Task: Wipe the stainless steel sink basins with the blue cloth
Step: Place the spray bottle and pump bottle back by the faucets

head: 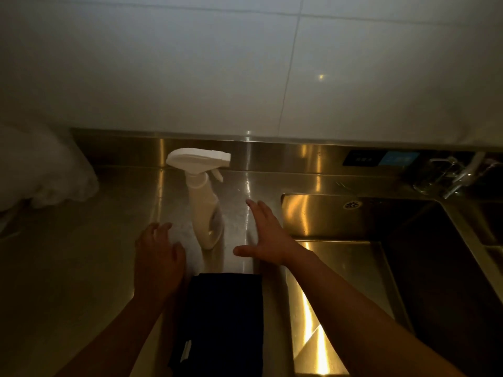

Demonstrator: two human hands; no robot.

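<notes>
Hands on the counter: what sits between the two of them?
The white spray bottle stands between the left hand and right hand, in the head view.

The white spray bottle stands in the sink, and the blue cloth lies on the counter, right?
No: the head view shows the white plastic spray bottle on the steel counter, left of the sink basin. The folded blue cloth does lie on the counter.

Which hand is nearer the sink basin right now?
Right. The right hand is just beside the left rim of the sink basin; the left hand is farther left, on the other side of the spray bottle.
</notes>
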